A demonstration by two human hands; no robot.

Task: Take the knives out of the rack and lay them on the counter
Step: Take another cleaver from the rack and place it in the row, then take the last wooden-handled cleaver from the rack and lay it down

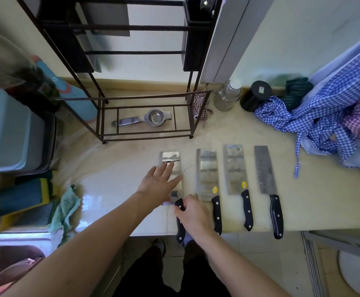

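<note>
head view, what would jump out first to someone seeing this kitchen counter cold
Four cleavers lie side by side on the counter, blades pointing away and black handles over the front edge. The left hand lies flat on the leftmost cleaver while the right hand grips its handle. Behind them stands a dark metal rack with a metal squeezer at its base, and checked cloth is heaped at the right.

Bare counter (119, 179) lies left of the cleavers (208, 174); rack (144, 116) blocks behind.
</note>
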